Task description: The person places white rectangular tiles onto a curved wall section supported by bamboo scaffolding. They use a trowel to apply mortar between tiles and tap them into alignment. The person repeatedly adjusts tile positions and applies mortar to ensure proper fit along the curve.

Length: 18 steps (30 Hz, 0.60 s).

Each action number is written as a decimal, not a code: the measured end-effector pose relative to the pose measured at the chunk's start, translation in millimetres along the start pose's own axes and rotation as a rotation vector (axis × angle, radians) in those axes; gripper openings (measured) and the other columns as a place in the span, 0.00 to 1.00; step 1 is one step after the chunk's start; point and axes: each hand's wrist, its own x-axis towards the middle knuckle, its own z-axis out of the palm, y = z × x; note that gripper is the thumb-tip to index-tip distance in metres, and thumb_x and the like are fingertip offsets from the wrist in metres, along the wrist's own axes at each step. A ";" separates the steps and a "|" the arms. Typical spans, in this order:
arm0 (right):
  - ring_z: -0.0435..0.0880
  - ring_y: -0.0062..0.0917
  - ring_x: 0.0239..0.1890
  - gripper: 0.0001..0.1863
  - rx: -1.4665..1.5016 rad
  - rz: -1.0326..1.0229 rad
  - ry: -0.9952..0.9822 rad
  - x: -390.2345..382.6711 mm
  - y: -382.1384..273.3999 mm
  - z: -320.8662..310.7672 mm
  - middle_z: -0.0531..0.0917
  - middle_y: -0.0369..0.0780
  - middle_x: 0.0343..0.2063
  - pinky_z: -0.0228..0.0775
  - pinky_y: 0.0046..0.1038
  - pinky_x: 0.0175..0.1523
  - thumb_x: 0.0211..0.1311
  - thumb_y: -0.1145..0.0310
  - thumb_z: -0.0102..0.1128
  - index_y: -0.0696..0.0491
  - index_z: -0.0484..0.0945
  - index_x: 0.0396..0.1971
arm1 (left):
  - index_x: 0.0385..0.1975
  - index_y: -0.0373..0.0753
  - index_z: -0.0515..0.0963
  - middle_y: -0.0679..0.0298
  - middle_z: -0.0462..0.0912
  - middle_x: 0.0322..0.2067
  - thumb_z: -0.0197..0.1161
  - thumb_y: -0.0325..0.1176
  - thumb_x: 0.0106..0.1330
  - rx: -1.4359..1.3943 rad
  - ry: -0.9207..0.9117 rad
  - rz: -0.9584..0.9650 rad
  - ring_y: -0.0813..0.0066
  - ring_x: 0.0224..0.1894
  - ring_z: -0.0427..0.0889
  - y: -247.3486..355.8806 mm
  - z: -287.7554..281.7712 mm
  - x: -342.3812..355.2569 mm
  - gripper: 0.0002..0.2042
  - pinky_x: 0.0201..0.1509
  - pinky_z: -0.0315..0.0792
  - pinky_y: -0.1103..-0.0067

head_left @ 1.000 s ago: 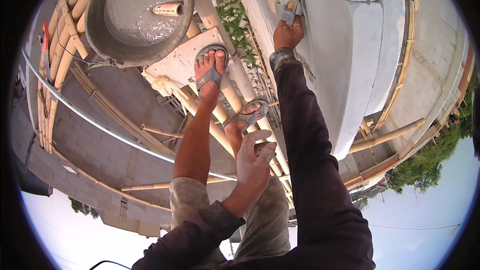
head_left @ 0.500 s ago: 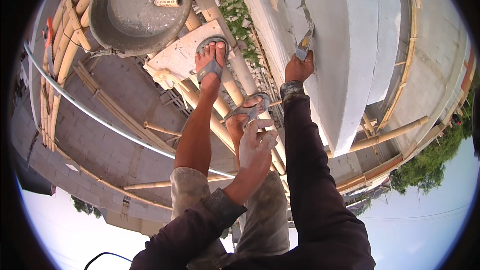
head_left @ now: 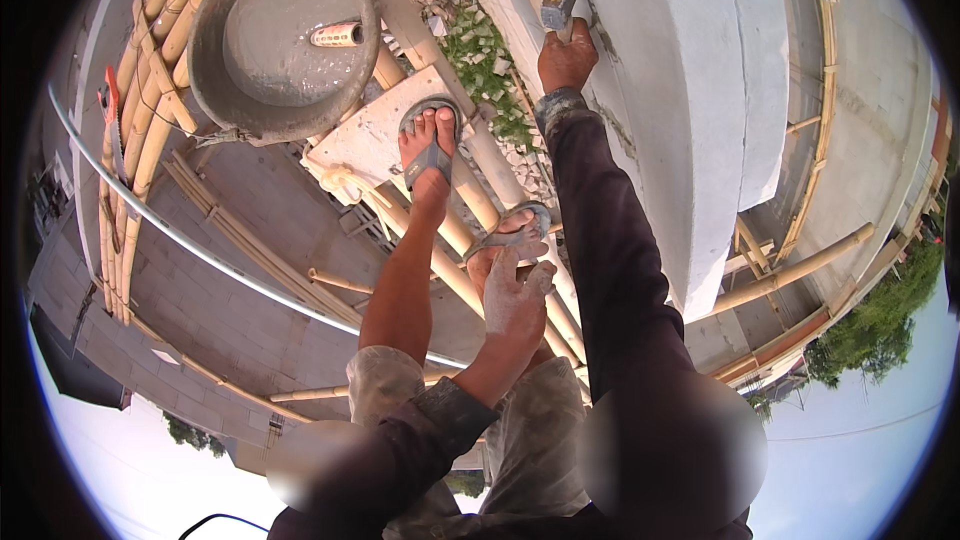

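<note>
Ahead and to your right stands a wall of large, smooth, pale grey blocks (head_left: 670,90), thin dark joints running between them. Left of that wall, your feet, in grey thong sandals (head_left: 428,162), rest on a pale, stained board (head_left: 370,135) and tan bamboo poles (head_left: 478,198). A strip of green plants and broken pale rubble (head_left: 480,60) lies just beside the wall's left side. Farther left of the wall sits a round, grey, mortar-caked bucket (head_left: 210,50) of wet grey mortar (head_left: 270,50). Right of the wall you have curved bamboo rails (head_left: 828,60) and, beyond them, green trees (head_left: 870,325).

Your right hand (head_left: 568,58) is wrapped round the handle of a flat-bladed metal trowel (head_left: 560,0) at the wall's left edge; whether the blade touches the blocks, you can't tell. Your left hand (head_left: 515,305) is empty, fingers loosely curled, left of the wall's near end.

Half a second ago your trowel was nearer you along the wall; now it is farther out. Your left hand keeps much the same pose.

Small printing shows on the pale, orange-rimmed tube (head_left: 338,34) in the bucket, left of the wall.
</note>
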 end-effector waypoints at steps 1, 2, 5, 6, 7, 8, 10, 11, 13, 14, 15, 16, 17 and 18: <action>0.83 0.47 0.39 0.14 -0.017 0.007 0.008 -3.6 3.1 -6.4 0.83 0.50 0.32 0.72 0.40 0.44 0.47 0.75 0.63 0.56 0.78 0.38 | 0.47 0.32 0.75 0.61 0.77 0.39 0.60 0.25 0.65 -0.003 0.000 -0.003 0.77 0.35 0.77 0.5 -0.4 0.8 0.11 0.38 0.72 0.80; 0.83 0.47 0.39 0.14 -0.052 0.050 0.007 -10.7 7.9 -15.6 0.83 0.51 0.32 0.72 0.40 0.44 0.47 0.75 0.63 0.56 0.78 0.38 | 0.47 0.32 0.76 0.61 0.77 0.39 0.60 0.25 0.65 -0.006 -0.008 0.009 0.77 0.35 0.77 0.1 0.2 2.0 0.11 0.38 0.72 0.80; 0.84 0.42 0.35 0.09 -0.035 0.063 0.086 -49.2 28.7 -52.1 0.83 0.47 0.28 0.73 0.35 0.41 0.50 0.77 0.62 0.55 0.79 0.34 | 0.46 0.31 0.76 0.61 0.78 0.39 0.59 0.24 0.65 0.007 -0.002 0.051 0.78 0.34 0.78 -3.8 -0.5 7.8 0.11 0.37 0.74 0.81; 0.84 0.41 0.34 0.08 -0.007 0.050 0.107 -62.6 36.6 -65.9 0.83 0.47 0.28 0.72 0.34 0.40 0.51 0.77 0.62 0.55 0.79 0.33 | 0.46 0.31 0.76 0.61 0.78 0.40 0.59 0.24 0.65 -0.024 -0.002 0.067 0.78 0.35 0.78 -5.6 -1.6 10.4 0.11 0.37 0.74 0.81; 0.84 0.39 0.33 0.07 -0.030 0.115 0.102 -77.3 44.8 -81.4 0.84 0.46 0.28 0.72 0.34 0.39 0.52 0.77 0.62 0.55 0.79 0.33 | 0.45 0.31 0.76 0.61 0.78 0.41 0.59 0.25 0.65 -0.047 0.004 0.049 0.78 0.35 0.78 -7.5 -3.2 13.3 0.10 0.37 0.74 0.81; 0.84 0.37 0.32 0.06 -0.044 0.122 0.108 -92.7 52.5 -98.7 0.84 0.45 0.28 0.72 0.33 0.39 0.53 0.77 0.63 0.55 0.79 0.33 | 0.45 0.31 0.76 0.61 0.78 0.43 0.59 0.25 0.65 -0.068 0.012 0.026 0.78 0.36 0.78 -9.7 -4.4 16.0 0.10 0.37 0.75 0.81; 0.83 0.37 0.30 0.06 -0.089 0.134 0.161 -126.2 63.7 -132.9 0.83 0.45 0.26 0.72 0.34 0.37 0.53 0.76 0.64 0.56 0.79 0.32 | 0.45 0.31 0.76 0.62 0.78 0.43 0.60 0.26 0.65 -0.094 -0.012 0.012 0.78 0.38 0.79 -14.3 -6.3 22.1 0.11 0.37 0.76 0.81; 0.83 0.37 0.30 0.06 -0.154 0.145 0.151 -145.4 65.8 -155.0 0.83 0.45 0.26 0.72 0.34 0.37 0.53 0.76 0.64 0.56 0.79 0.32 | 0.45 0.31 0.76 0.62 0.79 0.42 0.60 0.26 0.65 -0.132 -0.019 0.029 0.78 0.38 0.80 -16.9 -6.0 24.6 0.11 0.37 0.76 0.81; 0.83 0.37 0.29 0.07 -0.211 0.246 0.095 -180.7 59.6 -201.9 0.83 0.46 0.27 0.72 0.34 0.36 0.53 0.75 0.64 0.57 0.79 0.33 | 0.46 0.31 0.76 0.63 0.79 0.41 0.60 0.27 0.65 -0.142 -0.024 0.038 0.78 0.39 0.80 -20.5 -4.6 31.1 0.12 0.38 0.76 0.81; 0.82 0.38 0.29 0.07 -0.213 0.344 0.053 -195.5 50.5 -224.8 0.83 0.47 0.28 0.72 0.35 0.35 0.54 0.75 0.64 0.57 0.79 0.33 | 0.46 0.32 0.76 0.63 0.80 0.40 0.60 0.27 0.65 -0.114 -0.019 0.026 0.78 0.39 0.80 -21.4 -3.7 34.3 0.12 0.38 0.76 0.80; 0.82 0.35 0.28 0.07 -0.215 0.250 0.016 -206.1 37.7 -244.6 0.82 0.45 0.28 0.72 0.33 0.34 0.55 0.74 0.64 0.58 0.79 0.34 | 0.47 0.32 0.76 0.63 0.80 0.40 0.60 0.27 0.65 -0.088 -0.013 0.013 0.78 0.40 0.80 -21.9 -3.0 37.2 0.12 0.38 0.76 0.80; 0.81 0.33 0.27 0.08 -0.282 0.266 -0.008 -213.6 21.1 -258.5 0.82 0.43 0.28 0.71 0.32 0.33 0.57 0.73 0.63 0.59 0.79 0.35 | 0.47 0.32 0.75 0.63 0.80 0.40 0.59 0.27 0.66 -0.080 -0.011 -0.009 0.78 0.39 0.80 -21.6 -3.0 40.1 0.12 0.39 0.77 0.80; 0.79 0.28 0.26 0.07 -0.124 0.260 -0.025 -218.3 0.3 -267.8 0.80 0.41 0.28 0.71 0.29 0.32 0.61 0.72 0.61 0.58 0.77 0.36 | 0.47 0.33 0.75 0.62 0.79 0.40 0.59 0.27 0.66 -0.072 -0.011 -0.029 0.77 0.38 0.80 -20.5 -2.9 42.8 0.12 0.39 0.77 0.80; 0.77 0.22 0.26 0.06 -0.014 0.322 -0.034 -220.0 -24.5 -276.7 0.79 0.39 0.27 0.71 0.26 0.32 0.64 0.71 0.59 0.57 0.76 0.37 | 0.47 0.33 0.75 0.62 0.79 0.40 0.59 0.27 0.66 -0.064 -0.011 -0.046 0.77 0.37 0.80 -19.2 -3.3 43.8 0.11 0.39 0.77 0.79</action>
